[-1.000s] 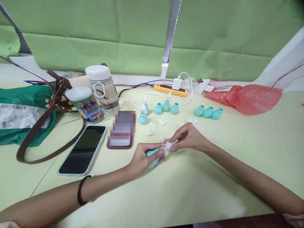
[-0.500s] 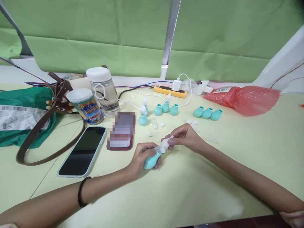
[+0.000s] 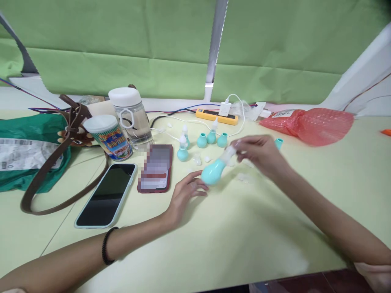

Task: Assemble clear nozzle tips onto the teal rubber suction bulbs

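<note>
A teal bulb nasal aspirator [image 3: 213, 171] with a clear nozzle hangs tilted above the table, its bulb end down to the left. My right hand [image 3: 261, 154] pinches it by the nozzle tip; the bulb is slightly blurred. Just below and left of the bulb, my left hand [image 3: 187, 196] has its fingers apart and holds nothing; whether a fingertip brushes the bulb I cannot tell. Behind stand a fitted aspirator [image 3: 182, 152] and several bare teal bulbs [image 3: 202, 140]. One more bulb [image 3: 278, 143] shows partly past my right hand. Small clear pieces [image 3: 197, 159] lie scattered nearby.
To the left are a phone [image 3: 105, 195], a red-edged phone [image 3: 155, 169], a snack tub [image 3: 109, 137], a water bottle [image 3: 131, 118] and a brown strap [image 3: 61, 193]. A yellow power strip [image 3: 216, 117] and a red plastic bag [image 3: 324, 126] lie at the back.
My left hand has let go of the aspirator and its fingers have spread. My right hand has moved up and right, carrying the aspirator by its nozzle, and now covers most of the right-hand bulbs.
</note>
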Demonstrator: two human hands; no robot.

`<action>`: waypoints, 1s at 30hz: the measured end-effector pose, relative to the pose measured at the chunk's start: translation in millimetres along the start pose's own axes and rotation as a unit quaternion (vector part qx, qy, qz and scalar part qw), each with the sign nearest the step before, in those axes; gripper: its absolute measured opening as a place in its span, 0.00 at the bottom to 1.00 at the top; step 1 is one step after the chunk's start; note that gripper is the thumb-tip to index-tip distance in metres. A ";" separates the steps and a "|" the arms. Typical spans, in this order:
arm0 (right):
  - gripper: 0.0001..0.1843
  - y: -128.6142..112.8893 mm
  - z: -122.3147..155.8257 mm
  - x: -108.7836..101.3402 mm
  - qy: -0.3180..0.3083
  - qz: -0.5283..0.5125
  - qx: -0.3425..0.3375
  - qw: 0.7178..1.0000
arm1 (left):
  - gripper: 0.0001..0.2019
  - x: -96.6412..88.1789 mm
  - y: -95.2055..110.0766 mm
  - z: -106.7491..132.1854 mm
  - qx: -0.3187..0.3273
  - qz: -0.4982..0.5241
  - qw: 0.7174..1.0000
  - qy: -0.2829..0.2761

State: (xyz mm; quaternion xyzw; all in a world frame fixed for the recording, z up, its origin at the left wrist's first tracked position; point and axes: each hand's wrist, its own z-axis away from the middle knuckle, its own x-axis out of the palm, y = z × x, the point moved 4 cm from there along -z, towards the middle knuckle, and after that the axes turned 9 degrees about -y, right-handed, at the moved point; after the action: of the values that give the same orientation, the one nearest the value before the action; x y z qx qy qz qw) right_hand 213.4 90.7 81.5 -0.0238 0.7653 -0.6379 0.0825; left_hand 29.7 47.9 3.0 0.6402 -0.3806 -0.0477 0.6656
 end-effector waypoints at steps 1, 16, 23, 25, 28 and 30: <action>0.06 -9.8 -5.6 -14.4 0.036 0.025 -0.029 0.999 | 0.17 -0.2 0.2 -0.1 0.003 -0.009 1.000 -0.003; 0.11 33.7 -81.3 -109.8 0.141 0.307 -0.021 0.941 | 0.09 1.8 -0.9 -0.3 -0.020 -0.072 0.997 -0.015; 0.11 41.2 -85.5 -117.8 0.117 0.327 0.020 0.938 | 0.09 0.6 -3.4 0.0 -0.033 -0.091 0.995 -0.015; 0.12 40.4 -84.3 -116.7 0.113 0.335 0.026 0.935 | 0.09 0.5 -3.9 -0.1 -0.037 -0.092 0.995 -0.017; 0.12 39.4 -82.8 -112.5 0.111 0.357 0.026 0.927 | 0.10 0.8 -4.1 -0.6 -0.036 -0.094 0.995 -0.025; 0.12 39.2 -83.3 -110.0 0.113 0.375 0.025 0.920 | 0.10 0.9 -4.3 -0.9 -0.033 -0.095 0.995 -0.029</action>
State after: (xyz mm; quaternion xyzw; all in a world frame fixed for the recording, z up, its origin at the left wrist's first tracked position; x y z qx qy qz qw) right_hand 311.5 194.6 68.0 0.3392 0.7064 -0.5772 0.2297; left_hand 32.7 47.3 -0.3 0.6492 -0.3357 -0.1420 0.6676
